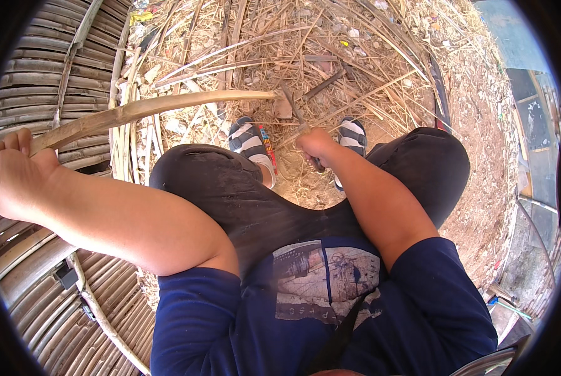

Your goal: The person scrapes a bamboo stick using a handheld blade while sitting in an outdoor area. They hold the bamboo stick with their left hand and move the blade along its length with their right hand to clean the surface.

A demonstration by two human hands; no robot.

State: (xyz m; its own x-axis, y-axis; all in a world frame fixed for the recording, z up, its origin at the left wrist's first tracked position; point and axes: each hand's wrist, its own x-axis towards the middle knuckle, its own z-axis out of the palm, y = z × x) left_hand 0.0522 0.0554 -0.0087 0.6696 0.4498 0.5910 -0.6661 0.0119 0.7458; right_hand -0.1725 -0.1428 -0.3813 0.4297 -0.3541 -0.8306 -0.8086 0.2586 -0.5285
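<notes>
My left hand (20, 178), out at the far left, is closed around a long split bamboo strip (161, 104). The strip runs rightward and ends over the ground beyond my feet. Between my knees, my right hand (318, 144) is closed on the handle of a knife (295, 108), whose narrow dark blade points away from me. The blade's far part lies close to the strip's right end; whether they touch I cannot tell. A short dark piece of wood or bamboo (325, 84) lies just right of the blade.
Bamboo slat panels (48, 94) stand close on the left. Split strips, shavings and straw (368, 81) cover the ground ahead. My sandaled feet (248, 139) flank the knife. Bare earth (487, 182) lies to the right, with grey-blue panels (537, 119) beyond.
</notes>
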